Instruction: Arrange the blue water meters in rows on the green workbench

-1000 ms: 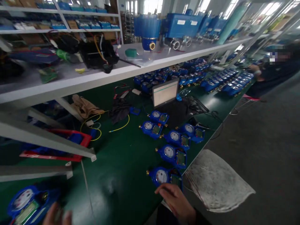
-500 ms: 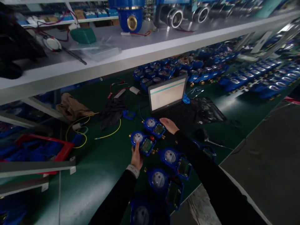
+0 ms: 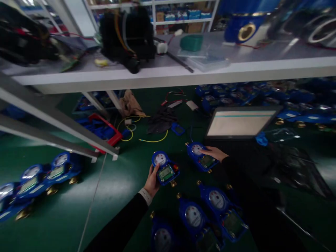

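Water meters (image 3: 165,169): glossy blue plastic, brass-coloured metal fittings. Counter (image 3: 118,196): smooth green mat, slight sheen. Shelf (image 3: 168,78): matt white.

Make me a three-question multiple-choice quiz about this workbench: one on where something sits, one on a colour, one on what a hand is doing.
1. Where is the laptop?
A. on the white shelf
B. on the green table, under the shelf
C. on the floor

2. What colour is the cable beside the dark cloth?
A. yellow
B. white
C. purple

3. What is the left hand doing?
A. typing on the laptop
B. hanging free
C. gripping a blue water meter

Answers:
1 B, its lit screen stands on the green table below the white shelf.
2 A, it curves bright yellow.
3 C, its fingers wrap the meter's left edge.
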The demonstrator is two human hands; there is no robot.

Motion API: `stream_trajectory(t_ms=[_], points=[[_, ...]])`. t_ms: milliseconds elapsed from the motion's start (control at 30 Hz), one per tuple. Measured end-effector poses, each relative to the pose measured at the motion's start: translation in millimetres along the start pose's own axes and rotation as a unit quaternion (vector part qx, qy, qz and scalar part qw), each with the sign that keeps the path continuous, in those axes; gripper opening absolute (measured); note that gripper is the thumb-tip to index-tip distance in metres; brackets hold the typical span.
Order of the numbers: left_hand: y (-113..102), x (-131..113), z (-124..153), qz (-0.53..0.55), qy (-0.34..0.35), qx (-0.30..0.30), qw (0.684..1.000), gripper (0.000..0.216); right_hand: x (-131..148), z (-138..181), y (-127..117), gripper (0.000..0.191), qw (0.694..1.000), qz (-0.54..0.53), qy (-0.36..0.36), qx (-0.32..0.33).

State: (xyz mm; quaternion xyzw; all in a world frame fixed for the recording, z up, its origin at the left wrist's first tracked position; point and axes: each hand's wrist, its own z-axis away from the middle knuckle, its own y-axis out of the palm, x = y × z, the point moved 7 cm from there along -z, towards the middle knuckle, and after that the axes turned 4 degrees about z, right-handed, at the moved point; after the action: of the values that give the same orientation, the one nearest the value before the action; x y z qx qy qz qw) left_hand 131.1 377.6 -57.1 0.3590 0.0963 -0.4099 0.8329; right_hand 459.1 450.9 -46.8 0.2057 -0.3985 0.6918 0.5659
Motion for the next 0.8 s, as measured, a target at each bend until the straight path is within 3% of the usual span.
stream_trajectory(t_ms=[167,267,367,633,800], points=[[-68.2,-48.2,51.1,0.049,0.047,-0.001,0.998,0.049,29.7,0.7,63.2,0.045,0.998,0.046,-0.004,0.041],[-122.7,-68.5,90.3,0.073,0.07,-0.016,0.995,0.08,47.9,6.2,121.8,0.042,0.994,0.084,-0.002,0.073],[-190.1,-85.1,129.4,0.09,0.095,-0.05,0.99,0.096,59.3,15.6,190.8,0.048,0.988,0.106,-0.001,0.113],[-390.7,-157.8,214.4,0.1,0.119,-0.121,0.98,0.082,87.9,83.1,393.8,0.071,0.975,0.087,-0.011,0.204],[-481.8,-202.8,235.4,0.098,0.121,-0.156,0.975,0.076,104.8,145.6,510.1,0.066,0.973,0.048,-0.021,0.224]])
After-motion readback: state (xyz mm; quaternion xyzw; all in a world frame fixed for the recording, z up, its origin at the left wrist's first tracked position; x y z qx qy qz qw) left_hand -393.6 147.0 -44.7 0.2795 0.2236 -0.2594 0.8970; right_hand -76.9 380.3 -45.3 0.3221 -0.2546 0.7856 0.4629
